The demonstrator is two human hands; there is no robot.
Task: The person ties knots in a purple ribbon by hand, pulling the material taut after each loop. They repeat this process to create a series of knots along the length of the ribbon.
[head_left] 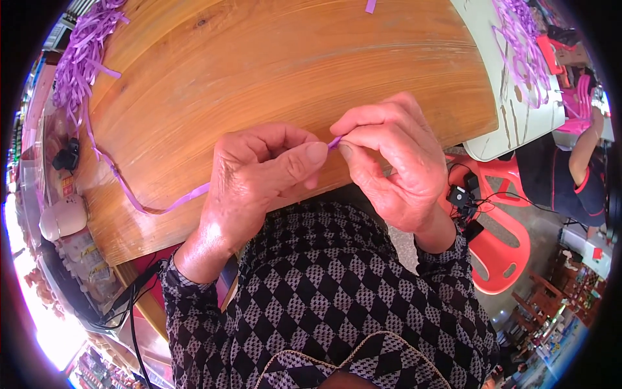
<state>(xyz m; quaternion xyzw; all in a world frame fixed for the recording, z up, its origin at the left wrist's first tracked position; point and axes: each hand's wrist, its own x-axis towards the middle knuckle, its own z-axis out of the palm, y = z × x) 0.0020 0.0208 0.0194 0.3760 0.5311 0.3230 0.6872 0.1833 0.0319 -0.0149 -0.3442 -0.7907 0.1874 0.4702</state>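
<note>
A purple ribbon (335,142) is stretched between my two hands, just above the table's near edge. My left hand (262,165) pinches it between thumb and bent fingers. Close to it, my right hand (395,162) grips the short end between thumb and forefinger. The part between the fingertips looks twisted or knotted, too small to make out fully. From behind my left wrist, a longer strip of purple ribbon (133,198) runs across the wood to a heap of purple ribbons (87,61) at the far left.
The wooden table (278,71) spreads ahead of me. A white tabletop (518,126) with more purple ribbons (523,65) adjoins on the right. A red plastic stool (495,240) carries small black devices (461,194). Another person (560,172) is at the far right. A pale rounded object (63,217) lies left.
</note>
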